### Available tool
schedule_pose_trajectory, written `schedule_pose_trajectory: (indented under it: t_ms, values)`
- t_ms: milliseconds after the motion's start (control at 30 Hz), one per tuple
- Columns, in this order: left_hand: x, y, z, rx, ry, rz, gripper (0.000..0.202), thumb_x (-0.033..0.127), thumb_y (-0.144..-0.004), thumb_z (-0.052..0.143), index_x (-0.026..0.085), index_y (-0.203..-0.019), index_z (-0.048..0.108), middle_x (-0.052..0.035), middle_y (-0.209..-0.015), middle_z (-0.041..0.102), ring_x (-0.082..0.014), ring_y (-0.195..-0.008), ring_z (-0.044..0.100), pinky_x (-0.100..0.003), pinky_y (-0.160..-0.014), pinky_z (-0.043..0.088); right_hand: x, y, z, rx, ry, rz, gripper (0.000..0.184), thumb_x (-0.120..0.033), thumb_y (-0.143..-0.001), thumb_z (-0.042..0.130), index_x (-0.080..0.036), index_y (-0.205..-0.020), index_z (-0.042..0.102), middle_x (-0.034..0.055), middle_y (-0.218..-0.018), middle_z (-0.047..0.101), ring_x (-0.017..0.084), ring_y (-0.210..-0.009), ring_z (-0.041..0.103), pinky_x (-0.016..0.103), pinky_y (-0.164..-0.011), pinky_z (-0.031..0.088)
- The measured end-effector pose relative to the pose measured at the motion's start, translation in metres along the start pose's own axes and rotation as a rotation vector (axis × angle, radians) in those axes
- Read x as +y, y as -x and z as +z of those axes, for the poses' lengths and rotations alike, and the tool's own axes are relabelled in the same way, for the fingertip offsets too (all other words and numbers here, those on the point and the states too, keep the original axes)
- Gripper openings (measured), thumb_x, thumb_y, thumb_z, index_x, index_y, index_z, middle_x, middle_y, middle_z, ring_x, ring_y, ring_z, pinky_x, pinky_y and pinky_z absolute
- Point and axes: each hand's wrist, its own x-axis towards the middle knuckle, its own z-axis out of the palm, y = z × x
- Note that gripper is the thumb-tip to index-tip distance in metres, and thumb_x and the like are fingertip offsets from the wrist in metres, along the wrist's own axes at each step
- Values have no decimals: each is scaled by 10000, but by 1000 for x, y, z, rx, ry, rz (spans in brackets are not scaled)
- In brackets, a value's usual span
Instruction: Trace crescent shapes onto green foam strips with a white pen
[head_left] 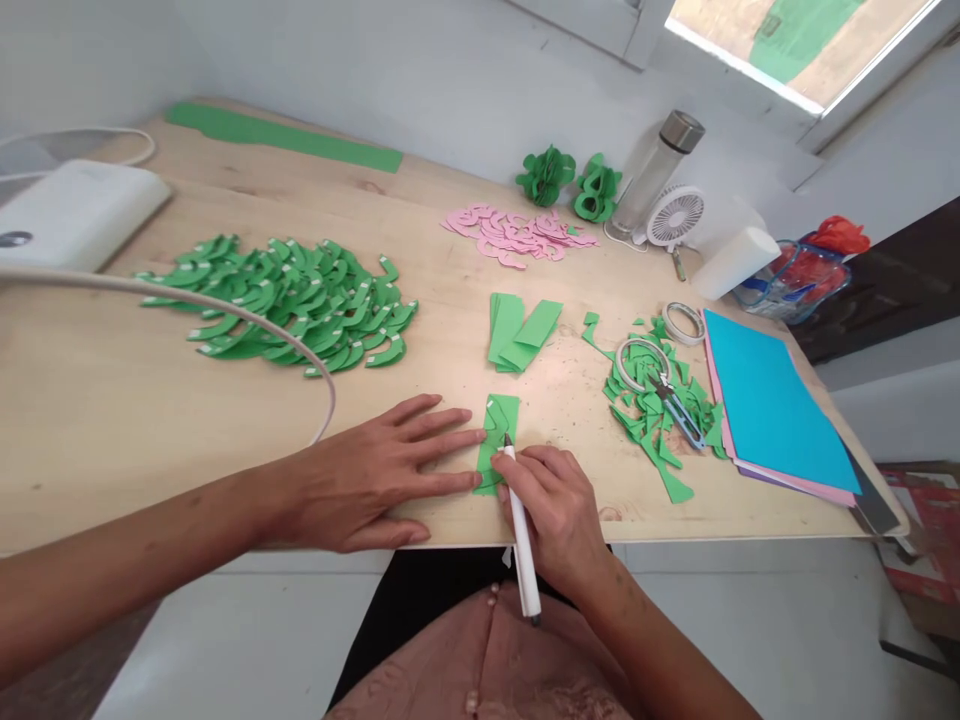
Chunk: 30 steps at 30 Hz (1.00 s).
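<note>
Near the table's front edge lies a small green paper strip with dark curved lines on it. My left hand rests flat with fingers spread, its fingertips touching the strip's left edge. In my right hand is a white marker, its dark tip on the strip. What looks like a curved green piece lies over the strip, partly hidden by my fingers. Just behind are several blank green paper strips, overlapping.
Curved green paper pieces pile up at left, pink cutouts at the back. To the right are green scraps, a craft knife, tape rolls and coloured sheets. A white cable arches across the left side.
</note>
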Motion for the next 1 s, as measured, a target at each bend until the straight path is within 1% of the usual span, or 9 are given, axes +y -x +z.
schedule_pose_trajectory:
  t_ms: [200, 367, 567, 867, 1000]
  values:
    - [-1, -1, 0, 5, -11, 14, 587, 572, -931, 511, 358, -1471, 430, -47, -1599, 371, -322, -1458, 343, -489, -1212, 161, 0, 0, 1, 16, -3, 8, 276, -146, -980, 487, -155, -1215, 630, 105, -1030, 748, 239, -961, 624, 391, -833, 492]
    - [0, -1, 0, 2, -39, 21, 599, 577, -936, 495, 346, -1484, 414, -59, -1601, 365, -326, -1465, 326, -491, -1206, 140, 0, 0, 1, 4, -8, 16, 292, -144, -976, 485, -160, -1233, 623, 106, -1016, 748, 241, -963, 628, 390, -826, 493]
    - [-1, -2, -1, 2, -30, 19, 612, 582, -931, 502, 356, -1491, 400, -49, -1598, 372, -322, -1447, 352, -485, -1201, 169, -1, 0, 0, -2, -5, 21, 282, -142, -981, 476, -163, -1220, 626, 101, -1010, 748, 238, -956, 625, 386, -821, 484]
    - [-1, -2, -1, 15, -26, 24, 596, 568, -937, 503, 344, -1483, 420, -52, -1595, 378, -323, -1442, 360, -483, -1204, 155, -2, -2, -1, 4, -5, 16, 262, -141, -988, 478, -141, -1199, 633, 104, -1009, 746, 238, -944, 620, 380, -818, 479]
    - [0, -2, -2, 7, -5, 11, 598, 576, -935, 505, 357, -1484, 415, -40, -1595, 379, -316, -1446, 358, -477, -1211, 164, -2, -2, -1, 7, -1, 12, 262, -146, -982, 490, -146, -1200, 637, 101, -1010, 749, 235, -943, 624, 382, -819, 484]
